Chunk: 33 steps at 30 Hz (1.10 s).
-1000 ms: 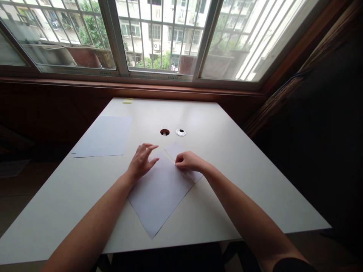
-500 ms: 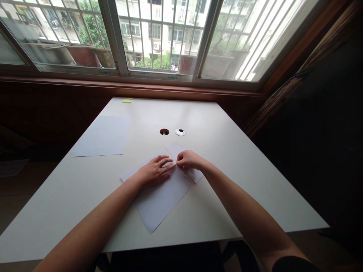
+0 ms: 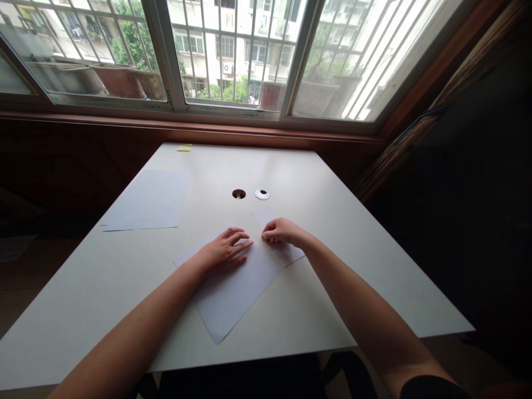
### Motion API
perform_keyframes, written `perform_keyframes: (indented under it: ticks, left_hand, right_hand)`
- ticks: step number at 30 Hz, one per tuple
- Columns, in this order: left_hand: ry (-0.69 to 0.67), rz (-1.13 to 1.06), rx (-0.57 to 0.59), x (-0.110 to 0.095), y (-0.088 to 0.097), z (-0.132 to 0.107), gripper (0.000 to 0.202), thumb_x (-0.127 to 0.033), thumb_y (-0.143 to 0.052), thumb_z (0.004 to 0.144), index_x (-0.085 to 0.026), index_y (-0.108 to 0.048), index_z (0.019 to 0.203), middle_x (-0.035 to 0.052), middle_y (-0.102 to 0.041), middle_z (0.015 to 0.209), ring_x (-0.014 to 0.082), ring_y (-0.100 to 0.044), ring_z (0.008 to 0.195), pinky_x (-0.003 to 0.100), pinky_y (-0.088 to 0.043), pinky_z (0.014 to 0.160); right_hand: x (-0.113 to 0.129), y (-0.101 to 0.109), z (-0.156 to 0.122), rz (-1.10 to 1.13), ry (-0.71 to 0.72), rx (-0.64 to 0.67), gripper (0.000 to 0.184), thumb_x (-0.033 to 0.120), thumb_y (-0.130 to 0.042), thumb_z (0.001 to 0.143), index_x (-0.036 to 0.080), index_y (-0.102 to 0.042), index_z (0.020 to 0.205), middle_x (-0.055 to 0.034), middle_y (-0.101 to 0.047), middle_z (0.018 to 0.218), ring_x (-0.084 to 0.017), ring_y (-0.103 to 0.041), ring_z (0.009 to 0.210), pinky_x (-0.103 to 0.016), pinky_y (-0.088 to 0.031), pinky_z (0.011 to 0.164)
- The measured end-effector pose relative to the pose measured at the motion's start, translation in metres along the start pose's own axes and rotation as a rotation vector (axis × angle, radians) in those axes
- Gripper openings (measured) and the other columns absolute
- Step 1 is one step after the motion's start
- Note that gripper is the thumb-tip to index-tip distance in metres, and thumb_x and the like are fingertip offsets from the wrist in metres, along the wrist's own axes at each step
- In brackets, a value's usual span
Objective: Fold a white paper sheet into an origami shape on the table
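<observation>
My left hand point(image 3: 226, 249) lies with fingers spread on a large white sheet of paper point(image 3: 236, 302), which is turned at an angle on the table. At the sheet's right side, my right hand point(image 3: 282, 231) is closed, its thumb and fingertips pinching the near edge of a narrow strip of paper point(image 3: 262, 215). The strip shows above and below that hand. Between the two hands a gap separates sheet and strip. Toward the lower right their edges come close together, and I cannot tell whether they are still joined there.
Another white sheet point(image 3: 147, 199) lies at the table's left edge. Yellow sticky notes point(image 3: 184, 148) are at the far edge. A round cable hole point(image 3: 239, 194) and its silvery cover point(image 3: 262, 194) lie beyond my hands. A barred window point(image 3: 233, 55) stands behind the white table point(image 3: 332, 277).
My right hand has moved slightly right with the strip, and the gap from the large sheet has widened. My left hand stays flat on the sheet. The view has shifted a little.
</observation>
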<state>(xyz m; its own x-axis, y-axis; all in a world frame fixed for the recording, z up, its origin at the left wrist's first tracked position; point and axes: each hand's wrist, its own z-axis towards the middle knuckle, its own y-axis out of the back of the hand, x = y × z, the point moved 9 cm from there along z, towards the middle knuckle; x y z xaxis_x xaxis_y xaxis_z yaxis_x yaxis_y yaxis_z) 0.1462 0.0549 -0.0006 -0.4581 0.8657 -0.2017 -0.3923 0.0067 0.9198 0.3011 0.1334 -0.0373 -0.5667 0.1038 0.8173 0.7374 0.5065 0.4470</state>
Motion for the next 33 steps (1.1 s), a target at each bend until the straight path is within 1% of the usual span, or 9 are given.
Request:
perform_keyframes:
  ticks: [5, 10, 16, 21, 25, 27, 29, 31, 33]
  left_hand:
    - [-0.011, 0.006, 0.027, -0.002, 0.0, 0.0, 0.04, -0.033, -0.049, 0.097, -0.023, -0.054, 0.136, 0.0114, -0.056, 0.128, 0.0292, -0.042, 0.13, 0.046, -0.041, 0.109]
    - [-0.016, -0.039, 0.034, -0.001, 0.003, 0.002, 0.038, -0.032, -0.049, 0.097, -0.023, -0.055, 0.134, 0.0105, -0.057, 0.127, 0.0273, -0.047, 0.126, 0.044, -0.043, 0.107]
    - [-0.051, -0.091, 0.012, 0.003, 0.004, 0.004, 0.038, -0.031, -0.051, 0.096, -0.024, -0.057, 0.133, 0.0102, -0.059, 0.127, 0.0261, -0.049, 0.124, 0.042, -0.047, 0.103]
    - [-0.059, -0.118, 0.003, 0.007, 0.001, 0.003, 0.037, -0.03, -0.054, 0.095, -0.024, -0.058, 0.131, 0.0097, -0.06, 0.127, 0.0254, -0.051, 0.124, 0.041, -0.049, 0.102]
    - [-0.068, -0.126, -0.006, 0.008, 0.002, 0.003, 0.036, -0.03, -0.054, 0.095, -0.025, -0.059, 0.13, 0.0095, -0.061, 0.127, 0.0252, -0.052, 0.125, 0.04, -0.05, 0.102]
    - [-0.067, -0.131, -0.006, 0.008, 0.003, 0.003, 0.036, -0.03, -0.053, 0.095, -0.024, -0.059, 0.13, 0.0094, -0.061, 0.128, 0.0247, -0.052, 0.125, 0.04, -0.05, 0.103]
    - [-0.067, -0.136, -0.004, 0.008, 0.003, 0.004, 0.035, -0.03, -0.053, 0.096, -0.023, -0.06, 0.129, 0.0095, -0.061, 0.13, 0.0242, -0.053, 0.126, 0.039, -0.049, 0.104]
    - [-0.076, -0.135, -0.001, 0.008, 0.003, 0.004, 0.034, -0.031, -0.052, 0.097, -0.023, -0.06, 0.129, 0.009, -0.061, 0.131, 0.0241, -0.053, 0.127, 0.04, -0.046, 0.108]
    - [-0.09, -0.12, 0.006, 0.007, 0.004, 0.003, 0.034, -0.031, -0.051, 0.098, -0.024, -0.06, 0.129, 0.0078, -0.062, 0.131, 0.0246, -0.052, 0.13, 0.043, -0.041, 0.113]
  right_hand:
    - [0.007, 0.003, -0.006, -0.014, 0.071, -0.063, 0.02, 0.033, -0.069, 0.076, 0.015, -0.074, 0.083, -0.0033, -0.069, 0.066, -0.012, -0.061, 0.058, -0.02, -0.041, 0.051]
    - [0.008, 0.028, -0.021, 0.019, 0.141, -0.221, 0.027, 0.039, -0.065, 0.081, 0.015, -0.073, 0.089, -0.0049, -0.07, 0.074, -0.014, -0.063, 0.064, -0.02, -0.042, 0.051]
    - [-0.002, 0.052, -0.039, -0.111, 0.166, -0.348, 0.026, 0.042, -0.064, 0.082, 0.018, -0.072, 0.086, -0.002, -0.07, 0.073, -0.014, -0.064, 0.064, -0.024, -0.047, 0.059]
    - [0.003, 0.061, -0.047, -0.288, 0.317, -0.499, 0.012, 0.031, -0.064, 0.081, 0.023, -0.073, 0.081, -0.0012, -0.069, 0.085, -0.015, -0.063, 0.073, -0.028, -0.048, 0.071]
    - [-0.006, 0.07, -0.047, -0.338, 0.308, -0.597, 0.018, 0.028, -0.058, 0.086, 0.024, -0.073, 0.096, -0.0039, -0.066, 0.098, -0.016, -0.064, 0.079, -0.03, -0.051, 0.076]
    - [-0.015, 0.072, -0.046, -0.378, 0.239, -0.623, 0.024, 0.035, -0.061, 0.086, 0.023, -0.07, 0.105, -0.0063, -0.064, 0.103, -0.019, -0.064, 0.084, -0.033, -0.052, 0.079]
    - [-0.021, 0.067, -0.045, -0.462, 0.176, -0.618, 0.04, 0.046, -0.067, 0.082, 0.023, -0.066, 0.115, -0.0095, -0.061, 0.109, -0.025, -0.061, 0.095, -0.038, -0.051, 0.085]
    - [-0.022, 0.058, -0.045, -0.559, 0.142, -0.597, 0.059, 0.057, -0.07, 0.077, 0.024, -0.061, 0.126, -0.0123, -0.057, 0.117, -0.033, -0.054, 0.109, -0.046, -0.048, 0.093]
    - [-0.023, 0.051, -0.045, -0.624, 0.112, -0.574, 0.069, 0.062, -0.07, 0.075, 0.026, -0.055, 0.133, -0.0133, -0.054, 0.125, -0.038, -0.046, 0.117, -0.051, -0.045, 0.096]
